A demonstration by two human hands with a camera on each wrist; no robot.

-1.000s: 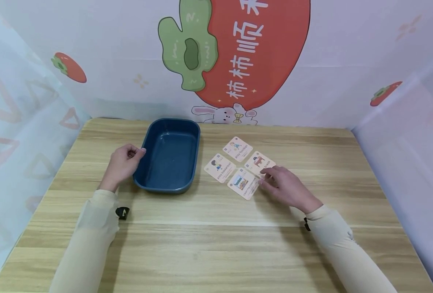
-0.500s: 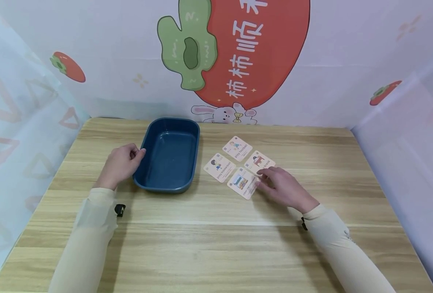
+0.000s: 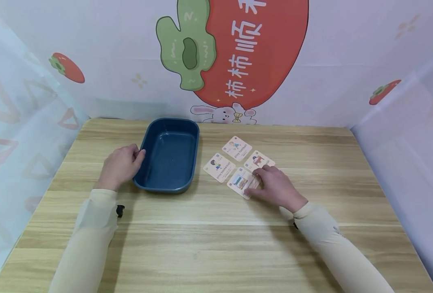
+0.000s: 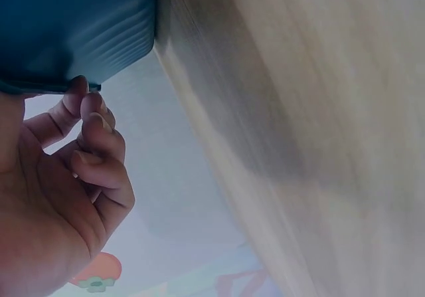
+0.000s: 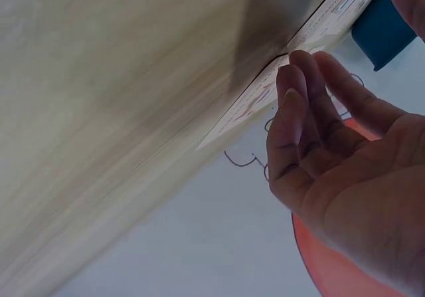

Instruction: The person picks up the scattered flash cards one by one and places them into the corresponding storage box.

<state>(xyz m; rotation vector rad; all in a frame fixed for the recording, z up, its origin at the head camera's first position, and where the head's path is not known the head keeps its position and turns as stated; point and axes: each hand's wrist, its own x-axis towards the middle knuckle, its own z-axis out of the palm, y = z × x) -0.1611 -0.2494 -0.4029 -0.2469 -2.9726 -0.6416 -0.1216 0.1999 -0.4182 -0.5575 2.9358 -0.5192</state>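
Observation:
My left hand [image 3: 120, 166] pinches the left rim of a dark blue plastic bin [image 3: 170, 187]. In the left wrist view the thumb and a finger meet at the bin's edge, the other fingers curled loosely. On its right, my right hand [image 3: 276, 188] hovers low over the nearest picture card [image 3: 238, 182], thumb at its near edge and fingers at its right side. That card is partly covered. Behind it, the hand also hides part of a card with a desk picture [image 3: 257, 159]. The right wrist view shows the fingertips close to the cards, with the thumb apart from them.
A "play basketball" card [image 3: 219, 167] and a "play football" card [image 3: 237, 148] lie flat between bin and right hand. The wooden table [image 3: 202, 252] ends at a printed cloth backdrop [image 3: 311, 97], with pale cloth at both sides.
My right hand has moved left over the nearest card, its thumb spreading away from the fingers. The left hand has stayed at the bin's rim.

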